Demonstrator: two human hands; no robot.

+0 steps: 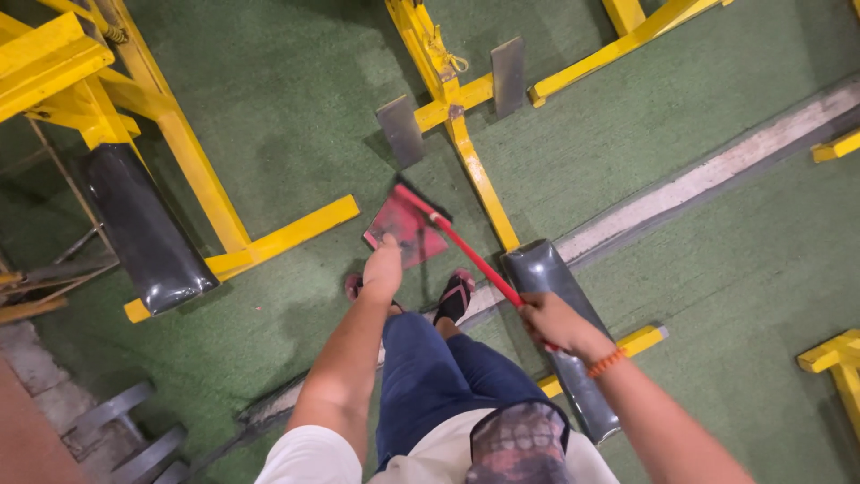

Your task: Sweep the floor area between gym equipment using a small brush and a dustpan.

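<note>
The person stands on green turf flooring [296, 108], looking straight down past blue trousers to two feet in sandals [455, 298]. The right hand [548, 321] is closed in a fist round the lower end of a red handle [470, 255], with an orange beaded band on that wrist. The handle runs up and away from the fist to a red dustpan [405, 231], whose flat pan sits on the turf just ahead of the toes, close beside a yellow floor bar [479, 175] of a gym machine. The left hand [383, 267] hangs down with the fingers loosely curled; it overlaps the near edge of the dustpan from this angle, but I cannot tell whether it touches the pan or has hold of anything.

Two grey metal foot plates [400, 132] are fixed either side of that yellow bar, a little beyond the dustpan. A black padded roller [560, 323] lies on the floor beneath the right forearm, one end near the handle. Off toward the left edge of the floor stands another yellow frame [202, 193] carrying a long black pad [143, 229]. A pale strip [708, 175] crosses the turf diagonally, passing under the feet and running to the far right corner.
</note>
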